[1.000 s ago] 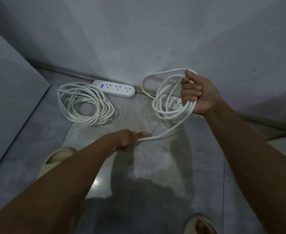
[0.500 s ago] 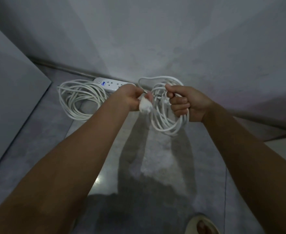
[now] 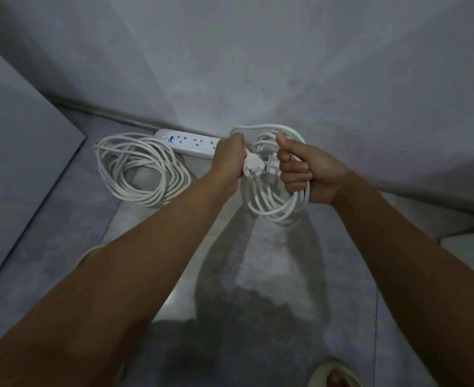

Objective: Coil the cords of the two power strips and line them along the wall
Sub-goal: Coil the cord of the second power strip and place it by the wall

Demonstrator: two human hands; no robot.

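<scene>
The left hand (image 3: 229, 159) has come up from down low, where a second ago it was pulling the end of the white cord (image 3: 275, 212) tight. Now it sits just beside the right hand (image 3: 307, 170), and the long loose bit of cord between them is gone. The right thumb lay flat half a second ago. Now it sticks up.

The left hand's fingers are curled tight round the white plug (image 3: 254, 166) at the end of the cord. The plug's pins point down. The right hand's fingers are wrapped round a bunch of loops of that same cord. The loops hang down from the fist, and some poke out above it near the thumb. A small white part shows through the loops between the two hands, but I cannot tell what it is.

One power strip (image 3: 192, 142) lies flat on the floor (image 3: 258, 289), right along the bottom of the wall (image 3: 258, 65). Its right end is hidden behind the left hand. It has a little blue mark near its left end. The second cord (image 3: 142, 170) lies in a round pile of loops on the floor just beside the strip.

A grey panel (image 3: 20, 141) stands at the left. One pale slipper (image 3: 88, 254) peeks out by the left arm, and another slipper (image 3: 332, 374) shows at the bottom by the right arm.
</scene>
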